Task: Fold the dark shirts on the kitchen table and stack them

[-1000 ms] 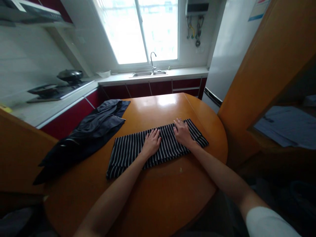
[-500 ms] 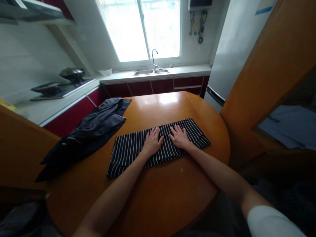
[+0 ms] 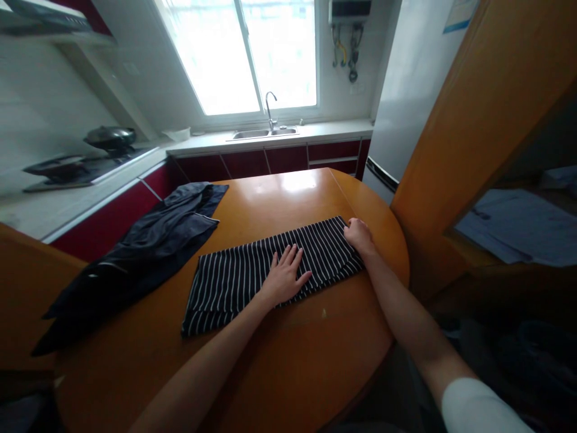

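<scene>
A black cloth with white stripes (image 3: pixel 234 276) lies folded in a long band across the round wooden table (image 3: pixel 288 355). My left hand (image 3: pixel 285 276) rests flat on its middle, fingers spread. My right hand (image 3: pixel 358 236) is at the cloth's right end, fingers curled closed on the striped cloth's edge.
A dark navy garment (image 3: pixel 148 240) lies crumpled on the table's left side, hanging over the edge. Beyond are a counter with a sink and tap (image 3: pixel 269 123) under the window, a stove with a pan (image 3: pixel 106 139) at left, and a wooden partition (image 3: pixel 478 120) at right.
My right hand has slid from the cloth's middle to its right end and closed on the edge. My left hand has stayed flat near the middle. The view shifted slightly.
</scene>
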The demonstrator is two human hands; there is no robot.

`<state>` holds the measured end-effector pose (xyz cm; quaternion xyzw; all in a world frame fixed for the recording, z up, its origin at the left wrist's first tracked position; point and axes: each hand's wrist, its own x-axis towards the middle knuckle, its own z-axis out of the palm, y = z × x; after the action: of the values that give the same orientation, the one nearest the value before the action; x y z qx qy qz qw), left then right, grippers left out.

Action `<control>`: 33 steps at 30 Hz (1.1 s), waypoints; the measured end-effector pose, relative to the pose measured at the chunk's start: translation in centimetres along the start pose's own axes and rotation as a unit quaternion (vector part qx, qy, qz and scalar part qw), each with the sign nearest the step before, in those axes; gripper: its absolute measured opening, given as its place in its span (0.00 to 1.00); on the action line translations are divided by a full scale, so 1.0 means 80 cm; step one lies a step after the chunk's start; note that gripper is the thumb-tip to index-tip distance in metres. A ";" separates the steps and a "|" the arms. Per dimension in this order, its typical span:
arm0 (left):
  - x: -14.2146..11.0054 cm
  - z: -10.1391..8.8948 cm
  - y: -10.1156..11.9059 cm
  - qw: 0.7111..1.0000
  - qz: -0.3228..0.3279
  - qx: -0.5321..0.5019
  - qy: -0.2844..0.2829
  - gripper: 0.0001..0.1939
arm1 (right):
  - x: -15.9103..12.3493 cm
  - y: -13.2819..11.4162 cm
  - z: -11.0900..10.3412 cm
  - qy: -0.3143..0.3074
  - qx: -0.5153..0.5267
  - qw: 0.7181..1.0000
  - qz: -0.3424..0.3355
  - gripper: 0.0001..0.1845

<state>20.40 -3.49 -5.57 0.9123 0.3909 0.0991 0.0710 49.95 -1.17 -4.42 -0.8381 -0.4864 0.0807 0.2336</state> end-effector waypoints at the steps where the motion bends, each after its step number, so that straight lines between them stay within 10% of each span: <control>1: 0.000 0.000 0.000 1.000 0.002 -0.006 0.003 0.38 | 0.001 0.004 -0.004 -0.008 -0.001 1.000 0.010 0.20; 12: 0.007 0.001 -0.006 0.999 -0.020 -0.046 0.001 0.33 | 0.002 0.017 -0.030 -0.172 0.258 0.949 0.058 0.06; 22: 0.013 -0.009 0.001 0.975 -0.033 -0.198 0.101 0.28 | -0.023 -0.017 -0.064 -0.282 0.550 0.785 -0.042 0.23; 28: 0.024 -0.005 -0.004 0.866 -0.049 -0.474 0.149 0.32 | -0.078 -0.080 -0.020 -0.337 0.585 0.732 -0.090 0.36; 33: 0.024 -0.008 -0.009 0.873 -0.108 -0.428 0.206 0.30 | -0.123 -0.125 0.037 -0.356 0.566 0.738 -0.084 0.38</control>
<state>21.04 -1.55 -4.89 0.7037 0.4117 0.4342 0.3830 36.05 -4.49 -3.22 -0.4170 -0.4672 0.6140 0.4805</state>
